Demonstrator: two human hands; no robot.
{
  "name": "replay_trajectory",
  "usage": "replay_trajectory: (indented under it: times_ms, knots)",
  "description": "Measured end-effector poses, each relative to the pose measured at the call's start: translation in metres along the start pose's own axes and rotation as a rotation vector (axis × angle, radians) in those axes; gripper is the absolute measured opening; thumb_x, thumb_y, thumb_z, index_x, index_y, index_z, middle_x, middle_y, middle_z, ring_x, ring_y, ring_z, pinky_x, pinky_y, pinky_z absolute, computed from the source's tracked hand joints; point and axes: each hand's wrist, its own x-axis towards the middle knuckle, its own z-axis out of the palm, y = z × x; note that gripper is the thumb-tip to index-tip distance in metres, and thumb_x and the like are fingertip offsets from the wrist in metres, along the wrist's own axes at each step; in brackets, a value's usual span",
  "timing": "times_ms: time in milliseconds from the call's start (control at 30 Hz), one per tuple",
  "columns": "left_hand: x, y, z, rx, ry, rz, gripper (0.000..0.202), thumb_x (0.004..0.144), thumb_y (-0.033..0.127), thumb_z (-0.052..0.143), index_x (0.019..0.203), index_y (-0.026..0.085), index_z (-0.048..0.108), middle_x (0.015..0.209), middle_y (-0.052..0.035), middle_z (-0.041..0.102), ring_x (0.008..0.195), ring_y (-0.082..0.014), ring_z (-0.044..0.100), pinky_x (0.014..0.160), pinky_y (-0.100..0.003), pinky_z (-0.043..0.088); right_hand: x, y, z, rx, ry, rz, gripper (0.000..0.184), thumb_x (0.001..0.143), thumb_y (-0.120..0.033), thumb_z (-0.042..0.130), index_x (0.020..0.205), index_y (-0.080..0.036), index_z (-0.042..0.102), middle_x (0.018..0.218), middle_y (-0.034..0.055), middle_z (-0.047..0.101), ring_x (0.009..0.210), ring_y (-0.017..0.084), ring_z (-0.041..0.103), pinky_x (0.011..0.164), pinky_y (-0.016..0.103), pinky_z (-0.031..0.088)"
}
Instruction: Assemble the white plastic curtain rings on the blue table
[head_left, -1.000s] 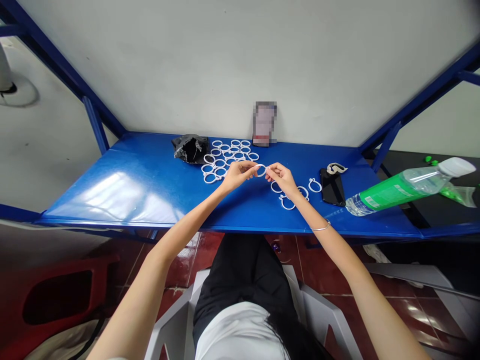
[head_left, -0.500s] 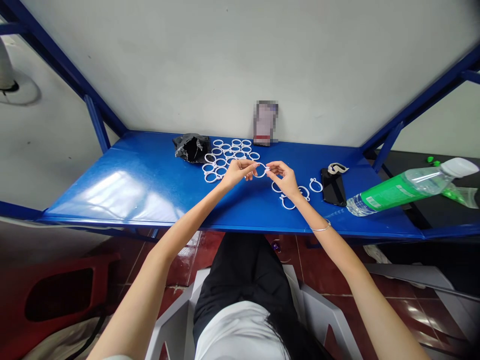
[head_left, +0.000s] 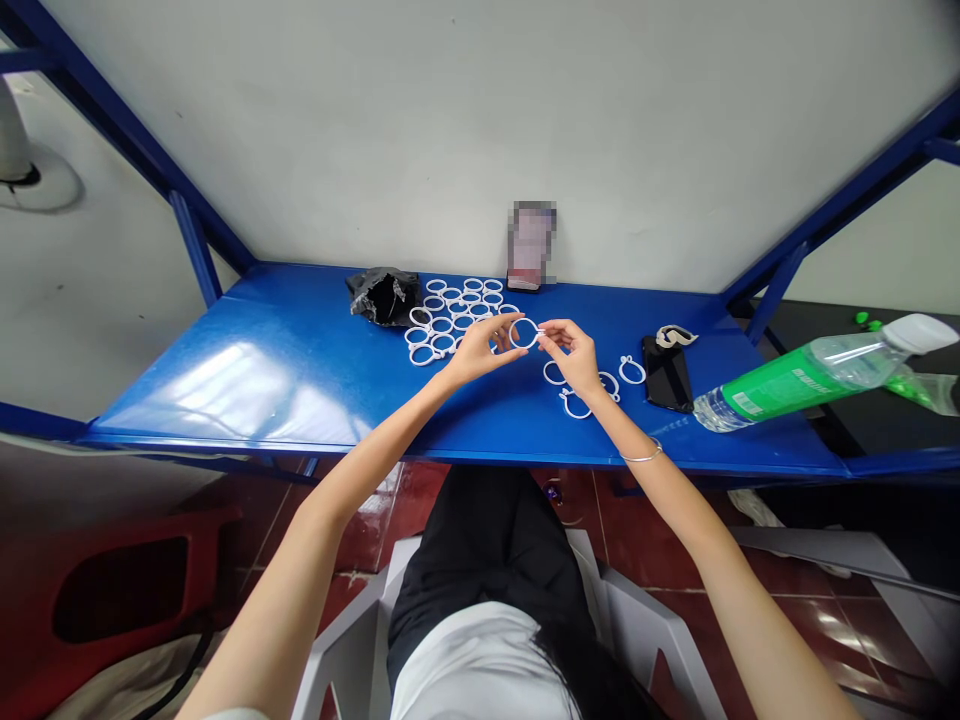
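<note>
A white curtain ring [head_left: 533, 323] is held up over the table, its small eyelet end pinched between the thumb and fingers of my right hand [head_left: 574, 355]. Around the ring's left side is my left hand [head_left: 480, 350], thumb and fingers apart; whether they touch the ring I cannot tell. Many similar white rings [head_left: 422, 355] lie in a group behind and left of my left hand, partly covered by it. Under and beside my right hand lie several more rings [head_left: 576, 405], and a single ring [head_left: 632, 370] lies further right.
On the blue table [head_left: 315, 370] stands an open black plastic bag [head_left: 384, 297] at the back left. A blurred phone-like object [head_left: 532, 245] leans on the wall. To the right are a black phone [head_left: 667, 378], a beige looped item [head_left: 675, 337] and a green-labelled bottle [head_left: 802, 383].
My left fingers have spread from their pinch on the ring's left side. The ring has moved slightly right and now faces me more fully, still in my right hand.
</note>
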Motion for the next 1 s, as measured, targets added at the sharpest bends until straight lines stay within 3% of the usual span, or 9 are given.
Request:
replay_trajectory:
  times_ms: [267, 1000]
  knots:
    - [-0.0018, -0.0088, -0.0011, 0.229, -0.008, 0.14, 0.05, 0.09, 0.045, 0.062, 0.132, 0.019, 0.054, 0.096, -0.006, 0.067, 0.072, -0.0122, 0.058, 0.073, -0.027, 0.051, -0.0003, 0.0003, 0.0002, 0.009, -0.02, -0.005, 0.032, 0.081, -0.053, 0.071, 0.097, -0.025, 0.068, 0.084, 0.0019, 0.071, 0.074, 0.019, 0.067, 0.076, 0.035, 0.056]
    - [-0.0023, -0.0046, 0.0005, 0.228, -0.008, 0.109, 0.046, 0.086, 0.037, 0.064, 0.128, 0.018, 0.056, 0.094, -0.0048, 0.067, 0.07, -0.0112, 0.059, 0.071, -0.026, 0.051, -0.0003, 0.0009, 0.0002, -0.045, -0.018, -0.031, 0.032, 0.082, -0.055, 0.069, 0.092, -0.024, 0.069, 0.082, 0.002, 0.07, 0.071, 0.018, 0.066, 0.074, 0.035, 0.055]
